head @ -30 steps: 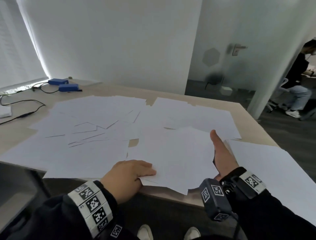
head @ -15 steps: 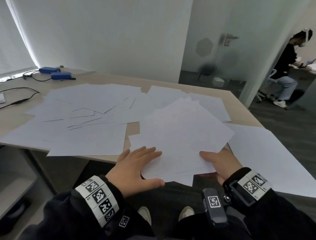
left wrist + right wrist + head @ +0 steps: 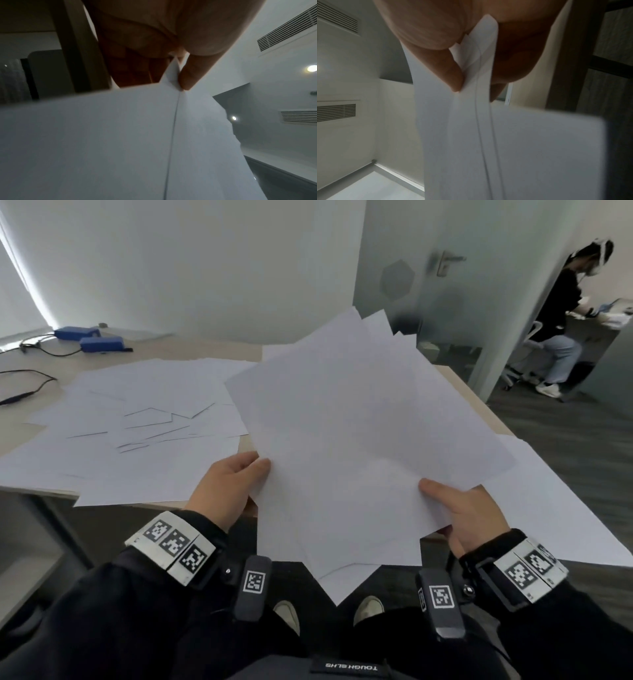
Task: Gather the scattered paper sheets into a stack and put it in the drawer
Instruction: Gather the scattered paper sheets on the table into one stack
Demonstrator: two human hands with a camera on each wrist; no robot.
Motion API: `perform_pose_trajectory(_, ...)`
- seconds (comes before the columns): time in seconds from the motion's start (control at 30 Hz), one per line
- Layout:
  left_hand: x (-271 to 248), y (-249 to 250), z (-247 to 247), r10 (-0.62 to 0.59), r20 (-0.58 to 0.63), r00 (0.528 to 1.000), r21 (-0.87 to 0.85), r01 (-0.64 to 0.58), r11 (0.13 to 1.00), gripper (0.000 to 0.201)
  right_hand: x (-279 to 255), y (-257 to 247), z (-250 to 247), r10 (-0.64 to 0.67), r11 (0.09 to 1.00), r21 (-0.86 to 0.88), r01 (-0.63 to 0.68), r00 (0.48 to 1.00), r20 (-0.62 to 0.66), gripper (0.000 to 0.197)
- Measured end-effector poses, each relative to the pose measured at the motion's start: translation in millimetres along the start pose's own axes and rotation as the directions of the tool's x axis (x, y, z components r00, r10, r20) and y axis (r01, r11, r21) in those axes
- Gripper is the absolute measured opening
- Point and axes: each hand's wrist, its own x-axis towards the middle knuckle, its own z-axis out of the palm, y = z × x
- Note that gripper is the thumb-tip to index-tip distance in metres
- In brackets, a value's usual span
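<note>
Loose bundle of sheets (image 3: 359,446) now lifted off the table's (image 3: 469,392) near edge, left hand (image 3: 227,486) and right hand (image 3: 469,513) pinching its sides (unsquared), remaining sheets (image 3: 137,419) still scattered.

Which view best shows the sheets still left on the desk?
The head view: the loose sheets lie spread across the desk. Both wrist views show only the held sheets pinched at the fingers.

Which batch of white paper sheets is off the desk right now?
The fanned bundle of white paper sheets, pinched by the left hand and right hand. The white sheets spread at left and the sheets at right lie flat on the beige desk.
</note>
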Motion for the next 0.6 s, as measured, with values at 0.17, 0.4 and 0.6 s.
perform_pose_trajectory(0.17, 0, 3, -4, 0.004, 0.129, 0.992, 0.183, -0.028, 0.983, 0.011, 3, -7, -2, -0.019, 1.0, -0.011, 0.019, 1.0, 0.004, 0.049)
perform_pose_trajectory(0.4, 16, 3, -2, 0.001, 0.056, 0.998, 0.082, -0.006, 0.997, 0.01, 16, -14, -4, -0.046, 0.984, -0.17, 0.06, 0.996, 0.082, 0.055)
perform_pose_trajectory(0.6, 20, -3, 1, -0.042, -0.052, 0.998, -0.06, 0.038, 0.997, 0.016, 27, -14, -3, 0.005, 0.999, -0.045, -0.004, 1.0, 0.029, 0.018)
